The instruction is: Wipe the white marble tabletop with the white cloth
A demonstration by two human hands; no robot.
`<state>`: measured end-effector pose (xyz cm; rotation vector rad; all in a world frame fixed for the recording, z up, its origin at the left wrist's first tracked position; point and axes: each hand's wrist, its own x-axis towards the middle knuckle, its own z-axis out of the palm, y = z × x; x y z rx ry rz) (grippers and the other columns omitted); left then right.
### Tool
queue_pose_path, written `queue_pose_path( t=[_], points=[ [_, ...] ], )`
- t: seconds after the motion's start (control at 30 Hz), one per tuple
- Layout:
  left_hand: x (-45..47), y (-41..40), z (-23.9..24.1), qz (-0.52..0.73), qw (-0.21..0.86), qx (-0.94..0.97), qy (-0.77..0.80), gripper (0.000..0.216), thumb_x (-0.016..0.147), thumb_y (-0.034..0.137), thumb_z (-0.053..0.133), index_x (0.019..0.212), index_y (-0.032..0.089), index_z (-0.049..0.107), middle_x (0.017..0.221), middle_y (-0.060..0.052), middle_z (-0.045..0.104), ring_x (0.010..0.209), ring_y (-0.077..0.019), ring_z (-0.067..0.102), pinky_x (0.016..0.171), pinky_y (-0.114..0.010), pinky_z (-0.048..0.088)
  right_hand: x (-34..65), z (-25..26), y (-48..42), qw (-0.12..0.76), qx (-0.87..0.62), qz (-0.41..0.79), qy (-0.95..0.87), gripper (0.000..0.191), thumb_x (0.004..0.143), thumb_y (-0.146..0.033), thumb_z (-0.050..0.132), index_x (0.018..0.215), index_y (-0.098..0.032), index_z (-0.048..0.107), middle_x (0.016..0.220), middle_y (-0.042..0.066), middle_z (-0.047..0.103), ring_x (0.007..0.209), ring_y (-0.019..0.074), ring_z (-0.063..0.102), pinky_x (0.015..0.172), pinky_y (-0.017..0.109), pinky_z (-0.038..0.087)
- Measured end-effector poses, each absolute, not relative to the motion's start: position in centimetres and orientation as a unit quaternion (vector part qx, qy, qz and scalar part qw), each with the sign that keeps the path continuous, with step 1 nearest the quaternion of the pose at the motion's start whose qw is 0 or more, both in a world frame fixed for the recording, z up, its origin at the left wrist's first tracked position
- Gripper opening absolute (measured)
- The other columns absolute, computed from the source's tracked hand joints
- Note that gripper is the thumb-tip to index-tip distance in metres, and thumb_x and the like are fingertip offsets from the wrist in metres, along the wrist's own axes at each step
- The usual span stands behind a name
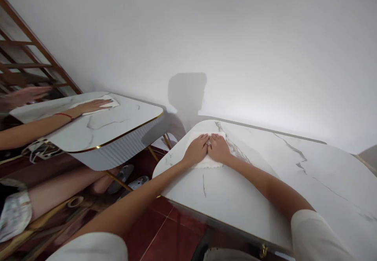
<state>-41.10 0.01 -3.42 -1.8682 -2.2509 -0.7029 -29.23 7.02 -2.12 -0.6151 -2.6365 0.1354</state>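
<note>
White cloth (209,163) lies flat on the marble-look table (229,208), nr its rounded L end, under both of the person's hands. L hand (196,150) is palm-down on it, fingers laid out flat & close together, tips angled up & inward; no grip on the fabric that can be seen. R hand (218,148) is the same, palm-down, fingers flat & side by side, pointing away from the person. Both hands meet in the middle, thumbs touching. Cloth edge shows below the palms & past the fingertips. Both arms reach fwd from white sleeves (312,229).

Grey veins run across the tabletop, a bold one just R of the cloth. Gold fitting (263,250) sits below the front edge. Far side of the table is by a pale wall (265,57) w/ a dark shadow (187,90) on it.

To the L, apart by a gap, is a 2nd table (126,125) w/ gold trim & ribbed side. Co-worker's hand (93,106), red band (64,115) at the wrist, rests flat on another cloth (116,101) there. Red tiles (165,229) below.
</note>
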Motion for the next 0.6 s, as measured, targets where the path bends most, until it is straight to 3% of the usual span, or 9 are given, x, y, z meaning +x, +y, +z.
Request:
queue_pose_path(
  t=[0.27, 0.5, 0.6],
  points=[
    [-46.7, 11.8, -3.5, -0.264, 0.062, -0.657, -0.703, 0.046, 0.087, 0.019, 0.032, 0.127, 0.012, 0.054, 0.135, -0.009, 0.054, 0.128, -0.0215, 0.045, 0.111, -0.036, 0.033, -34.2, -2.3, 17.1, 0.233, -0.273, 0.026, -0.933, 0.035, 0.091, -0.015, 0.039, 0.117, -0.004, 0.059, 0.122, 0.019, 0.059, 0.118, 0.0255, 0.047, 0.102, 0.038, 0.031],
    [-45.9, 17.7, -2.9, -0.243, 0.019, -0.680, -0.691, 0.043, 0.087, 0.020, 0.034, 0.121, 0.018, 0.059, 0.131, -0.006, 0.057, 0.124, -0.0220, 0.049, 0.109, -0.035, 0.035, -33.2, -2.2, 21.0, 0.219, -0.347, 0.045, -0.911, 0.040, 0.091, -0.014, 0.035, 0.123, 0.000, 0.055, 0.121, 0.021, 0.059, 0.116, 0.0287, 0.048, 0.101, 0.040, 0.030],
    [-44.4, 17.8, -2.9, -0.257, 0.014, -0.713, -0.653, 0.043, 0.087, 0.019, 0.034, 0.122, 0.021, 0.059, 0.131, -0.003, 0.057, 0.125, -0.0195, 0.049, 0.110, -0.033, 0.032, -31.6, -2.3, 20.6, 0.215, -0.373, 0.040, -0.902, 0.045, 0.092, -0.016, 0.034, 0.129, 0.002, 0.050, 0.130, 0.022, 0.053, 0.124, 0.0304, 0.042, 0.105, 0.042, 0.026]
  ],
)
